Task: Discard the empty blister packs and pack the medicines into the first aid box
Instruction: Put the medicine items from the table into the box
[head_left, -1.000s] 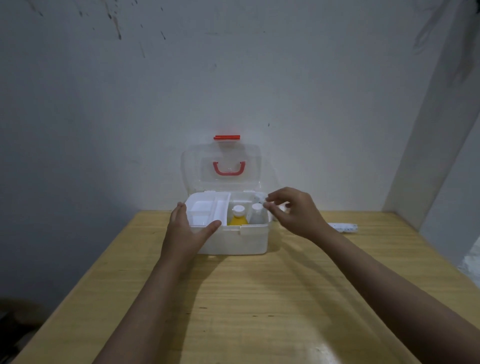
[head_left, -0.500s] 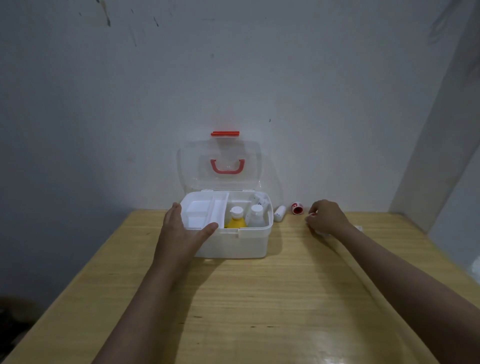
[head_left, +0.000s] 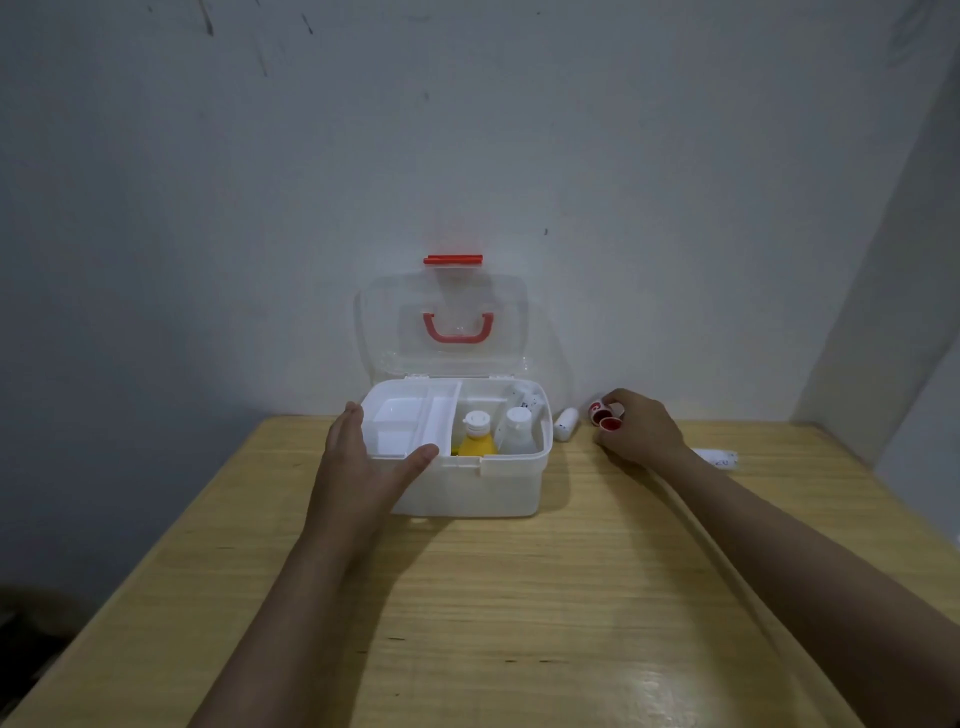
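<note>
The white first aid box (head_left: 483, 488) stands open on the table, its clear lid (head_left: 441, 322) with a red handle upright against the wall. Inside stand a yellow bottle (head_left: 477, 441) with a white cap and a clear bottle (head_left: 517, 431); a white tray (head_left: 402, 421) fills the left half. My left hand (head_left: 363, 467) grips the box's front left corner, thumb on the rim. My right hand (head_left: 641, 428) rests to the right of the box, fingers closed around two small red-topped containers (head_left: 605, 417). A small white bottle (head_left: 565, 423) lies between box and hand.
A white tube or strip (head_left: 722, 457) lies on the wooden table (head_left: 519, 623) behind my right wrist, partly hidden. A grey wall runs along the table's far edge, and a side wall closes off the right. The table's left edge drops to a dark floor.
My right hand left the box's right rim, moved right across the table, and closed on the red-topped containers. My left hand stayed on the box corner.
</note>
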